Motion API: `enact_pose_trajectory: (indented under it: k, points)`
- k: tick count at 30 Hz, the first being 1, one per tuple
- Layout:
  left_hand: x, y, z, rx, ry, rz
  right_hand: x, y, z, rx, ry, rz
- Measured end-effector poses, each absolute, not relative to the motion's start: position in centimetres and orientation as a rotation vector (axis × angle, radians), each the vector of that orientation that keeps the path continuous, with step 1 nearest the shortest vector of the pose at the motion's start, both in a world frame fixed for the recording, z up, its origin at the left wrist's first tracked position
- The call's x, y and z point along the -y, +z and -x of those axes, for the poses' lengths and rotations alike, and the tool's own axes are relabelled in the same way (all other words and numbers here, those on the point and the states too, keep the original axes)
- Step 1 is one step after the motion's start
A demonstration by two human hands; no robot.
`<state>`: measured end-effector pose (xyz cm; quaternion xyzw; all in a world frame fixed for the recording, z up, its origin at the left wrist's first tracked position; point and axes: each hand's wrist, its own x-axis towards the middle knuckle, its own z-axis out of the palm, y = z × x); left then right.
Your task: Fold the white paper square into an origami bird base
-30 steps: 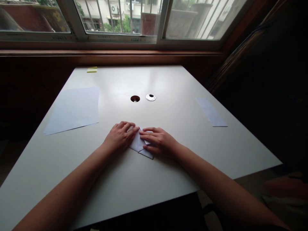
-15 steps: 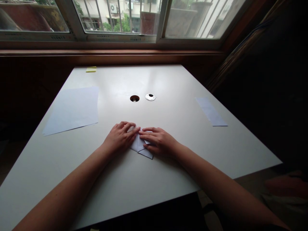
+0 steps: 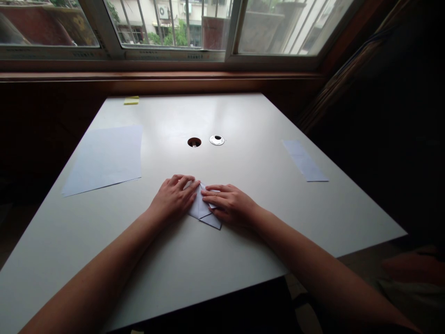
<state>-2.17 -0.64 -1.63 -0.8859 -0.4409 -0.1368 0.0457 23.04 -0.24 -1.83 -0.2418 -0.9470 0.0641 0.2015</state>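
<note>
Folded white paper on desk, person's side of cable hole, left hand and right hand touching paper's opposite sides, fingers slightly bent, cannot tell if pinching.

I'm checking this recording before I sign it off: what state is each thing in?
Left hand: on the folded paper, fingers bent
Right hand: on the folded paper, fingers extended
Folded paper: creased, partly hidden by the hands
Large paper: lying flat
Paper strip: lying flat
Table hole: uncovered
Round cover: off, beside the hole
</note>
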Motion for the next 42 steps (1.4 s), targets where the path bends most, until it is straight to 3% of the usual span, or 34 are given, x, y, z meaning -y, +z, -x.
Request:
enact_pose_trajectory:
  k: [42]
  points:
    - [0.34,-1.86,2.32,1.43,-0.535,2.722,0.19,-1.61,-23.3,2.663,0.184,0.638]
